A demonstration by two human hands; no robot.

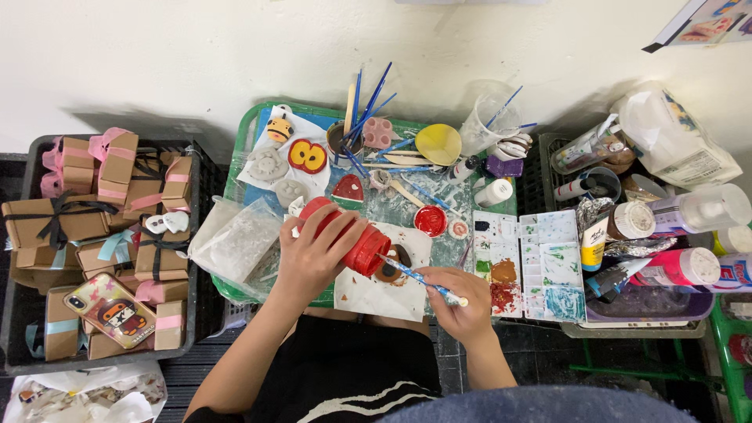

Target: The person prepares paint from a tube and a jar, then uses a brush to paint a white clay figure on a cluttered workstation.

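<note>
My left hand (317, 254) grips a red paint bottle (362, 244) tipped on its side, its red cap pointing right, above a white sheet of paper (376, 294). My right hand (458, 301) holds a thin blue paintbrush (415, 276) whose tip reaches toward a small round brown piece (389, 270) lying just below the bottle's cap. A red lid with paint (430, 220) sits just beyond. A white paint palette (529, 262) with smears of red, brown and green lies right of my right hand.
A green tray (243, 149) holds painted clay figures (307, 156), a cup of blue brushes (356, 125) and a yellow funnel (439, 143). Left, a black crate (31, 157) carries ribboned brown boxes and a phone (110, 309). Bottles and tubes (674, 266) crowd the right.
</note>
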